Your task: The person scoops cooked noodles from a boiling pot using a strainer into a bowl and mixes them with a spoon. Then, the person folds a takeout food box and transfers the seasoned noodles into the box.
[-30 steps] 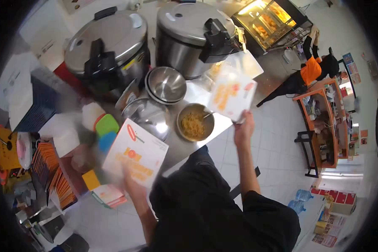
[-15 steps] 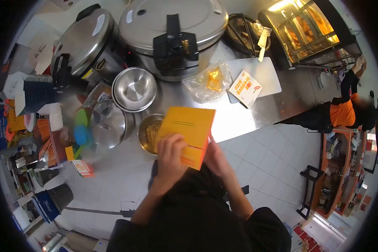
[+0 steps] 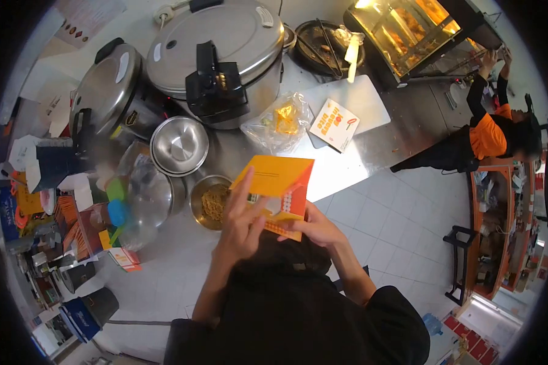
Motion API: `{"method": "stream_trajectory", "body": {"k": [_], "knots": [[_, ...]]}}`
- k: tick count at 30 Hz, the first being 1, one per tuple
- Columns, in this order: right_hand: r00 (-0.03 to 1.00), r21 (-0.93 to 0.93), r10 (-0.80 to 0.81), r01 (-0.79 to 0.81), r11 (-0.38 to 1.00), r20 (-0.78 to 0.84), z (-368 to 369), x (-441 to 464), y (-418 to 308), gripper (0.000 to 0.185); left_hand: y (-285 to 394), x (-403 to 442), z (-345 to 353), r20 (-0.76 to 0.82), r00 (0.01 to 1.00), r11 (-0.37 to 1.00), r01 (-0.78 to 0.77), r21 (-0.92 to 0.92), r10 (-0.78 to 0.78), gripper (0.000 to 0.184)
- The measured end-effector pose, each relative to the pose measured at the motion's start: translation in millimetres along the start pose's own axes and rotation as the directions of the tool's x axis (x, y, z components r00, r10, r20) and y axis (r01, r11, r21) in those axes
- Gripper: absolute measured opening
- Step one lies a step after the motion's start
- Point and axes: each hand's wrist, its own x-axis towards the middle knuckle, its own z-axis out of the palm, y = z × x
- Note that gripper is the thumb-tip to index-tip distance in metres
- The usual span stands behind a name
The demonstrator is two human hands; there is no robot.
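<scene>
A yellow-orange cardboard takeaway box (image 3: 273, 172) is held tilted in front of my body, its lid part raised and a gap showing beneath. My left hand (image 3: 242, 228) grips the box's left side, with some fingers extended along the lid edge. On the right, my right hand (image 3: 319, 228) holds the lower corner, thumb on the red patterned side. Just left of the box, a metal bowl (image 3: 195, 211) on the counter holds brown noodle-like food (image 3: 215, 202). The inside of the box is mostly hidden.
Two big cookers (image 3: 219, 36) stand behind stacked steel bowls (image 3: 179, 146). A plastic bag (image 3: 265, 131), a printed white box (image 3: 333, 126) on a cutting board (image 3: 371, 103) and a black pan (image 3: 310, 52) line the counter. A co-worker (image 3: 490, 134) stands by the lit food warmer (image 3: 408, 36).
The box's lid has lifted, showing a gap and the red patterned side. My left hand has shifted toward the lid's left edge. The view has turned slightly.
</scene>
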Motion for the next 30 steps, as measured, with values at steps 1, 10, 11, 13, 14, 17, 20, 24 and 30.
{"method": "stream_trajectory", "body": {"k": [1,10,11,13,14,17,20,24,30], "knots": [[1.000,-0.112,0.002,-0.003,0.994,-0.004,-0.7,1.3,-0.6,0.053,-2.3,1.2,-1.0,-0.087,0.996,0.996,0.017,0.085,-0.010,0.046],[0.956,-0.405,-0.166,0.057,0.913,-0.240,-44.0,15.4,-59.3,0.032,-33.5,9.7,-19.4,-0.372,0.860,0.936,0.299,-0.187,-0.349,0.022],[0.917,-0.380,-0.232,0.098,0.920,-0.325,-38.0,20.3,-57.2,0.032,-39.2,7.8,-14.4,-0.392,0.833,0.912,0.295,-0.284,-0.391,0.019],[0.801,-0.339,-0.344,0.188,0.922,-0.490,-17.8,38.1,-43.8,0.032,-47.1,4.2,-3.3,-0.414,0.776,0.843,0.267,-0.467,-0.476,0.014],[0.751,-0.386,-0.420,0.236,0.892,-0.510,-13.3,45.9,-32.3,0.037,-46.7,3.5,-0.3,-0.427,0.774,0.852,0.268,-0.449,-0.468,0.013],[0.458,-0.656,-0.679,0.239,0.716,-0.574,10.1,59.9,-9.1,0.066,-44.2,-2.8,2.1,-0.459,0.749,0.859,0.290,-0.423,-0.479,0.010],[0.423,-0.990,-0.903,-0.087,-0.114,0.067,19.1,49.9,-14.9,0.096,-45.6,-9.8,-1.3,-0.476,0.679,0.808,0.314,-0.499,-0.559,0.010],[0.607,-0.972,-0.771,-0.225,0.067,-0.194,21.2,45.7,-14.9,0.111,-52.8,-22.4,-6.5,-0.449,0.642,0.733,0.273,-0.624,-0.621,0.010],[0.661,-0.738,-0.590,0.079,0.670,-0.464,11.5,50.9,7.7,0.092,-58.2,-30.2,5.7,-0.518,0.667,0.841,0.360,-0.404,-0.535,0.016]]}}
